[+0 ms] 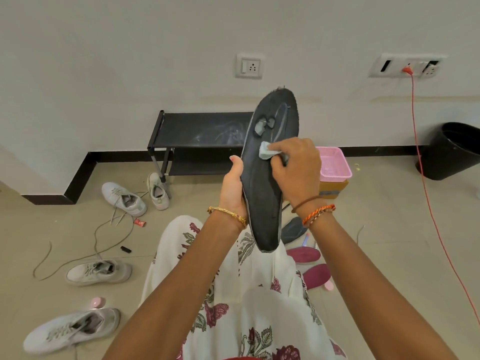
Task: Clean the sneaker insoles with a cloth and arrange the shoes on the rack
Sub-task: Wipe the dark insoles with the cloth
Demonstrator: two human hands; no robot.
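Observation:
A long black insole with worn holes near its toe stands almost upright in front of me. My left hand grips its left edge near the middle. My right hand pinches a small pale cloth and presses it against the insole's face. Several white sneakers lie on the floor to the left: one beside another near the rack's leg, one closer, and one at the lower left. The black shoe rack stands against the wall.
A pink basket sits on a brown box at the right of the rack. Two maroon insoles and another black insole lie by my right knee. Loose laces trail over the floor. A black bin and an orange cable are at the right.

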